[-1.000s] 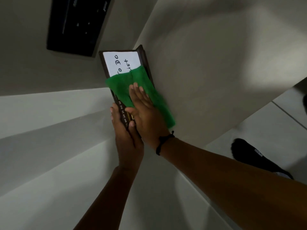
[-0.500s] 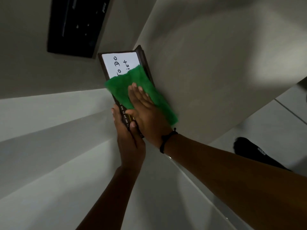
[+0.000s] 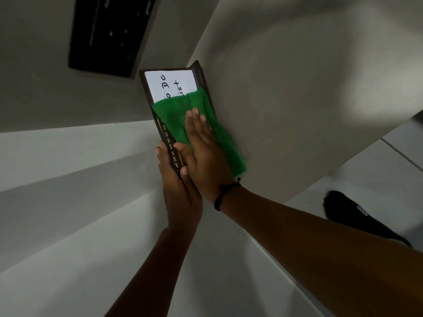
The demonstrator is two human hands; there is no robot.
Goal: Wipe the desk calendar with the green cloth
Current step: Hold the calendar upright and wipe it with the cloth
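The desk calendar [image 3: 170, 84] is a dark brown frame with a white panel handwritten "To Do List" and a strip of month names along its left edge. It stands on the pale desk surface [image 3: 286, 88]. My left hand [image 3: 177, 191] grips its near end, thumb on the month strip. My right hand [image 3: 202, 152] lies flat, fingers together, pressing the green cloth [image 3: 175, 115] onto the calendar's face. The cloth covers the lower half of the white panel and hangs off the right side.
A black device [image 3: 109, 33] sits at the top left, beyond the calendar. A black shoe [image 3: 357, 216] is on the tiled floor [image 3: 389, 170] at the lower right. White slanted surfaces [image 3: 68, 202] fill the left side.
My right hand and the cloth shifted slightly down the calendar face and back, and more of the month strip shows now. My left hand keeps its hold.
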